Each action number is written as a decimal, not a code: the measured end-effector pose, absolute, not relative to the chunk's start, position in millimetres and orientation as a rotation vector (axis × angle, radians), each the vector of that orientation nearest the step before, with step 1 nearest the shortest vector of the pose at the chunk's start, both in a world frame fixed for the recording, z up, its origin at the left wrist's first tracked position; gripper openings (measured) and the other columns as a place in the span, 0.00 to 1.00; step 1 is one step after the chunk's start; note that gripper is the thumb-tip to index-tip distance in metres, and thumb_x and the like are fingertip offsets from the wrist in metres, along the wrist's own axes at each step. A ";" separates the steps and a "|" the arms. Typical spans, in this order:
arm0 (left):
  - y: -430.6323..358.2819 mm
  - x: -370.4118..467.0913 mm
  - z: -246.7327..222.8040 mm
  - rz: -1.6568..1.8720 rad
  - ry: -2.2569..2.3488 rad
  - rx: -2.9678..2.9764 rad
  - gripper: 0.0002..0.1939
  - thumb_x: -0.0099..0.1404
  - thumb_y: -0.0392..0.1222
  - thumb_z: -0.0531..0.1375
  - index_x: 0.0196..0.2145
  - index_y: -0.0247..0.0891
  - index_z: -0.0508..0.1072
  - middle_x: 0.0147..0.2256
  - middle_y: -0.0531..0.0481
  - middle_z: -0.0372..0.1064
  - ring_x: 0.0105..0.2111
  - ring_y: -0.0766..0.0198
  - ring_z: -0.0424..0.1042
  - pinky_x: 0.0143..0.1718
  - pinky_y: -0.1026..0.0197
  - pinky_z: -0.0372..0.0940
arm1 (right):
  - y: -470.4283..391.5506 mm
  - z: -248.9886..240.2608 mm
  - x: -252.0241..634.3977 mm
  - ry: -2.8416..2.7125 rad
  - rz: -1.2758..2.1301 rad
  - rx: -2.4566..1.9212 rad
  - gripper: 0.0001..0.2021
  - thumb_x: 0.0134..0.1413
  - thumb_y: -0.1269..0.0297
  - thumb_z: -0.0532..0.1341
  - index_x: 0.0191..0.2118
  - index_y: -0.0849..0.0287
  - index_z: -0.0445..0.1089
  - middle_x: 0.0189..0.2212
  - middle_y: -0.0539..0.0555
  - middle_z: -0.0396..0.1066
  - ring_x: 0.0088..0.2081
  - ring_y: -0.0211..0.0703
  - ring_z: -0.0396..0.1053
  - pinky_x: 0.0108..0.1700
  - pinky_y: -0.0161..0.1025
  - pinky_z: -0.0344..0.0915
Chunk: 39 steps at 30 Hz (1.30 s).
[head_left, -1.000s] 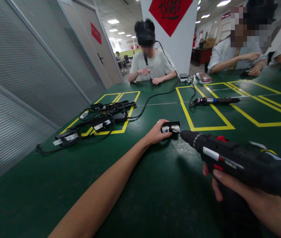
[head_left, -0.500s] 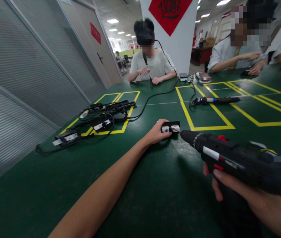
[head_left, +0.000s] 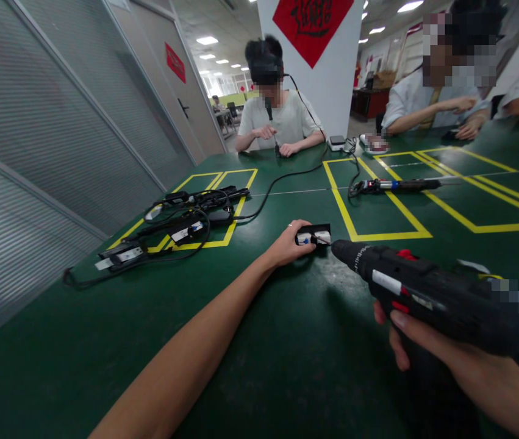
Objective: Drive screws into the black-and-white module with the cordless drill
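Left hand [head_left: 292,244]: thumb on the near side, fingers behind, closed on the left end of a small black case [head_left: 322,238]. Right hand [head_left: 458,366]: wrapped about the grip of a black power drill [head_left: 437,299], red accents, body level with the tabletop and nose toward the case.

Case: on the green table [head_left: 286,353], pale inside, its right end out past the fingers. Chuck just beside that end; from where I stand, I cannot tell what the bit touches.

Working room: a broad wedge of green surface between left forearm and drill; a narrower strip between case and the near edge of the yellow tape [head_left: 387,236].

Beyond, to the left: black cased units with cables [head_left: 216,217], lying across tape lines, well apart from the left hand. To the right: a slim black tool [head_left: 410,185], blue band, lying crosswise over tape.

Far edge: a small pale box [head_left: 336,141]; a seated co-worker [head_left: 302,116] holding an upright screwdriver [head_left: 269,110]; a second co-worker [head_left: 405,100] to the right.

Left side: ribbed partition [head_left: 35,152] along the table's edge.
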<state>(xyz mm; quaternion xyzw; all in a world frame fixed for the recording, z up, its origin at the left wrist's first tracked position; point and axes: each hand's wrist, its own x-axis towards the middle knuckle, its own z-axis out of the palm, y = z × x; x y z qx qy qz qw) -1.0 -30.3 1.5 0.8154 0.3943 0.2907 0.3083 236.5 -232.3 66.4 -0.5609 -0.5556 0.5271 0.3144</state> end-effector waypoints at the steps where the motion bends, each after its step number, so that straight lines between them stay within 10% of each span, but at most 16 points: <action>1: -30.4 -1.0 1.5 0.770 1.046 2.152 0.25 0.54 0.44 0.60 0.50 0.39 0.62 0.46 0.46 0.62 0.46 0.58 0.64 0.50 0.54 0.60 | -231.5 65.6 236.5 -1.464 1.390 -1.472 0.13 0.59 0.52 0.55 0.36 0.54 0.70 0.20 0.48 0.72 0.26 0.43 0.72 0.34 0.40 0.66; 39: -29.8 -0.7 2.3 0.790 1.023 2.183 0.25 0.54 0.44 0.60 0.50 0.37 0.63 0.45 0.46 0.63 0.44 0.59 0.65 0.50 0.55 0.60 | -235.8 67.6 237.8 -1.461 1.353 -1.593 0.16 0.57 0.48 0.54 0.35 0.52 0.72 0.24 0.50 0.74 0.32 0.46 0.72 0.42 0.44 0.65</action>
